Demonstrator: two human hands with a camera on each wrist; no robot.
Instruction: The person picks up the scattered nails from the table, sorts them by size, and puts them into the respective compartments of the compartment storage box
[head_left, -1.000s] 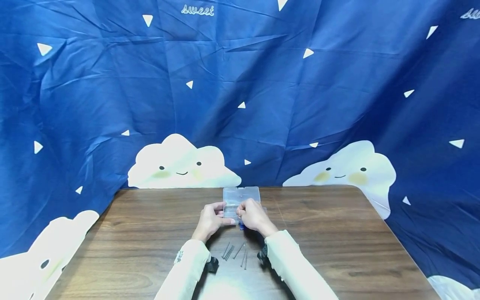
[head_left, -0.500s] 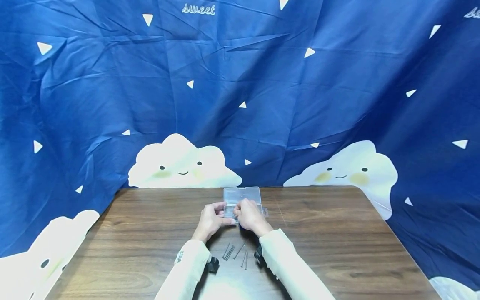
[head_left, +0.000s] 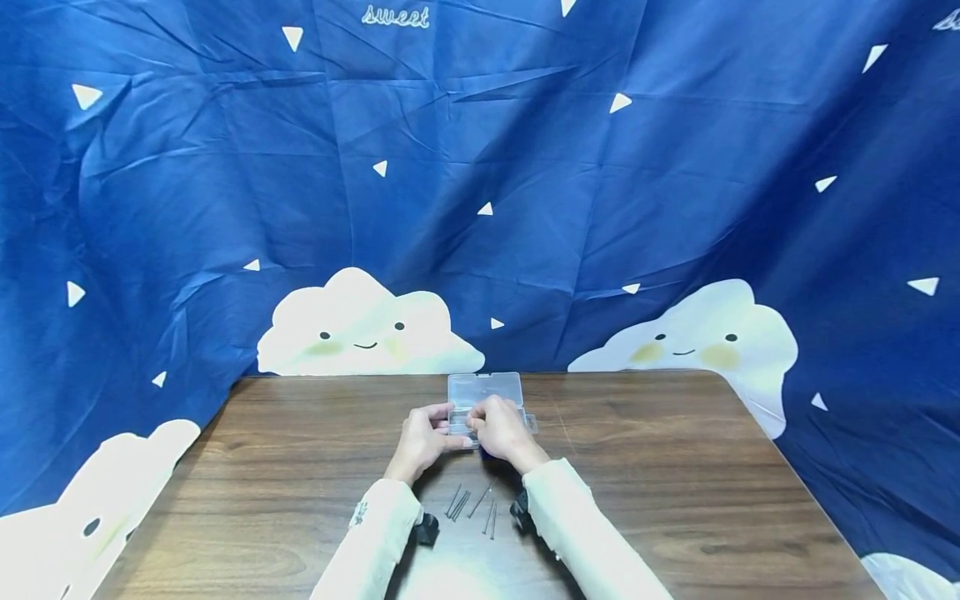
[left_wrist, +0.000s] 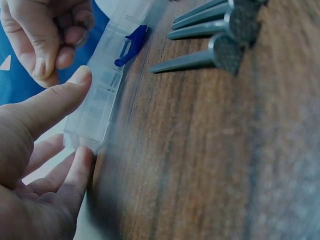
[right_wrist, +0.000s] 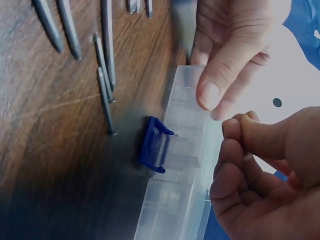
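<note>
A clear plastic compartment box (head_left: 459,423) lies on the table with its lid (head_left: 484,387) raised at the back. My left hand (head_left: 422,437) grips its left end, thumb along the top front edge and fingers around the side. Above the compartments is my right hand (head_left: 504,428), fingers curled and thumb pressed to the index fingertip; no object shows in that pinch. On the box's front side, a blue latch (right_wrist: 151,145) hangs folded outward in the right wrist view. Several grey nails (head_left: 459,505) lie between my forearms, their round heads plain in the left wrist view.
The wooden table (head_left: 315,467) runs wide to both sides. Behind it hangs a blue curtain (head_left: 525,167) with white clouds and triangles, close to the box's lid. A clear tab (head_left: 532,423) sticks out at the box's right end.
My right hand has shifted slightly left over the box, then stayed nearly still. In the head view it now covers most of the blue latch. The left hand and nails hold their places.
</note>
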